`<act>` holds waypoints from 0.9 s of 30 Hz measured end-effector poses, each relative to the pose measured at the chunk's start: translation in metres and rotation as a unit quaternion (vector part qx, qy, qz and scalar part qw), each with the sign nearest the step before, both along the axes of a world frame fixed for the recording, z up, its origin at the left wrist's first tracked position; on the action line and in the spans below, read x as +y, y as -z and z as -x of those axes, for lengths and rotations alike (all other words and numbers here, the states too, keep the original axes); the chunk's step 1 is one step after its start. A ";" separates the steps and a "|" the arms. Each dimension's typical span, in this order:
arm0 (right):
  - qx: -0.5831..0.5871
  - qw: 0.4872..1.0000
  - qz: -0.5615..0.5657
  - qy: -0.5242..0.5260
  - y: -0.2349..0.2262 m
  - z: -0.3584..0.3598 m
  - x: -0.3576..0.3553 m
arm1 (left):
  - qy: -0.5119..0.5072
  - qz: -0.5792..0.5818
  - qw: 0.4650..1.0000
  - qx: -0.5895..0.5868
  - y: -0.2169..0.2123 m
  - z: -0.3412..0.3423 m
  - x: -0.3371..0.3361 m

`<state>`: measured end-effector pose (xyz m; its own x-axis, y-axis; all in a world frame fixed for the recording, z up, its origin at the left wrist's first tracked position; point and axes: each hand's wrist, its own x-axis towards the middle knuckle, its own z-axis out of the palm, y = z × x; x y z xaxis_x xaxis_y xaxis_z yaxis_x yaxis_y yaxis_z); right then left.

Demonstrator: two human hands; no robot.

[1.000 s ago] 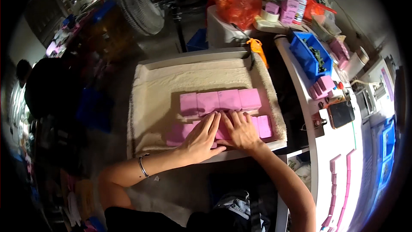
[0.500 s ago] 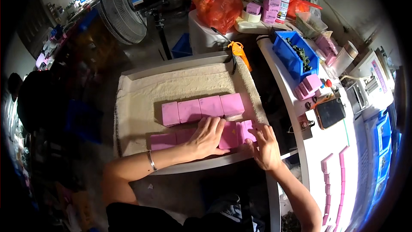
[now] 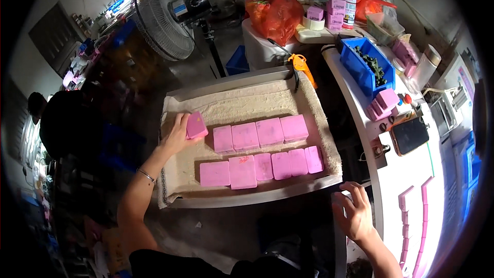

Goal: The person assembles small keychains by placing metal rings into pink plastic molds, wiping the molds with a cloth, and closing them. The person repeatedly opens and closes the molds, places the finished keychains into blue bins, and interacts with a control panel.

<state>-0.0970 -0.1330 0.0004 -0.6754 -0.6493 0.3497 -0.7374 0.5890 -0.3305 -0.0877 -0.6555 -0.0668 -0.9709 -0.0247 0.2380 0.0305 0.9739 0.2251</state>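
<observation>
My left hand [image 3: 176, 135] grips a pink block [image 3: 196, 125] near the left side of a shallow tray [image 3: 329, 139] lined with cream fleece-like cloth. Pink blocks stand in two rows on that lining. The farther row [image 3: 257, 135] has blocks of similar size set side by side. In the nearer row [image 3: 263, 166] they vary in width, and one block [image 3: 243, 171] carries a red mark on top. Beyond the tray's near right corner, my right hand [image 3: 355, 211] hovers with fingers bent and apart, nothing visible in it.
A white table on the right bears a blue bin [image 3: 368, 67] of dark pieces, a phone [image 3: 409, 136], stacked pink blocks [image 3: 384, 104] and long pink strips [image 3: 425, 211]. An orange-handled tool [image 3: 302, 67] rests at the tray's far edge. Behind stands a fan [image 3: 163, 20]; another person [image 3: 64, 128] is at left.
My left hand has moved left from the nearer row and now holds a pink block. My right hand has left that row's right end and drawn back toward me. The whole view has shifted slightly.
</observation>
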 end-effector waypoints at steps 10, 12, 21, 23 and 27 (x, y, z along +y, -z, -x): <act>-0.032 0.999 -0.040 0.009 0.002 -0.025 0.015 | 0.076 0.100 0.990 -0.060 0.007 -0.040 0.015; -0.040 0.999 -0.033 0.007 0.001 -0.030 0.013 | 0.073 0.110 0.990 -0.052 0.006 -0.038 0.017; -0.018 0.994 -0.038 0.104 -0.024 -0.081 0.083 | 0.103 0.013 0.993 -0.054 0.022 -0.018 0.027; -0.029 0.985 -0.029 0.167 -0.048 -0.099 0.113 | 0.122 -0.029 0.990 -0.069 0.017 -0.011 0.024; -0.026 0.933 -0.034 0.357 -0.060 -0.135 0.177 | 0.127 0.071 0.981 0.130 -0.043 0.016 0.101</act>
